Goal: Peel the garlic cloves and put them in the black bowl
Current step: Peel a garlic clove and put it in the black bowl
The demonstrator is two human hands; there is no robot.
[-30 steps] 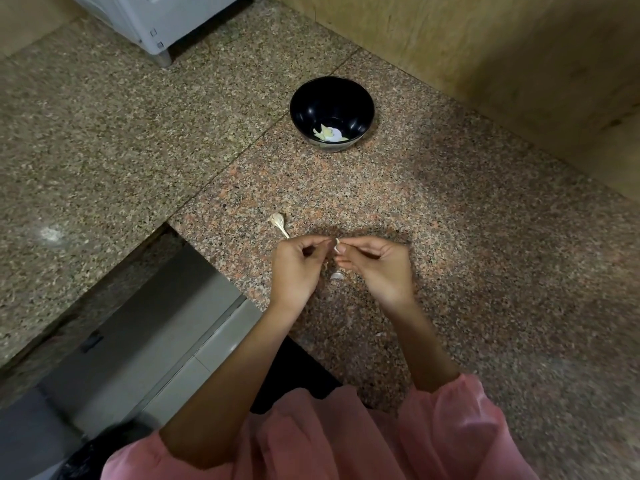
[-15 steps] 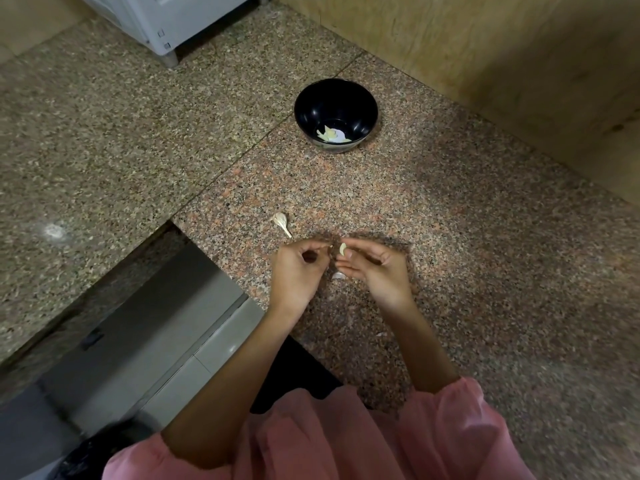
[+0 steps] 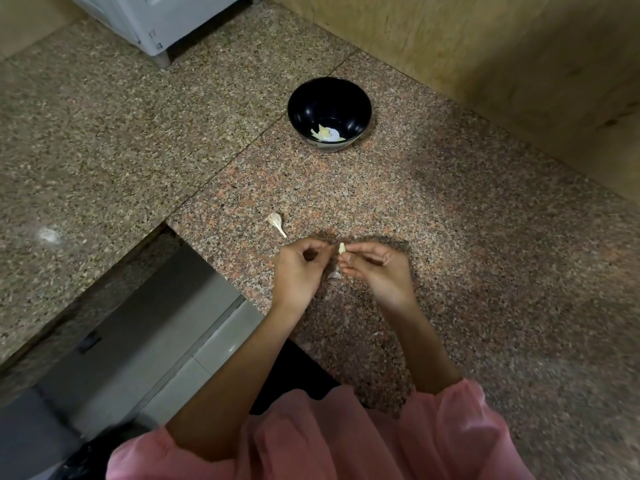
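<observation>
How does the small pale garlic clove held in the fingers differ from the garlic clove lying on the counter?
The small pale garlic clove is pinched at the right hand fingertips, above the granite counter; the lying garlic clove rests there untouched. The held one looks smooth; the lying one has a thin tail. Both are pale and outside the black bowl.

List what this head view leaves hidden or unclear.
- Garlic clove: too small to tell how much skin remains; right hand fingertips cover its lower end.
- Left hand: its grip on the clove is unclear.
- Black bowl: clove count unreadable, pieces overlap.
- Grey appliance: cut off at top edge.
</observation>
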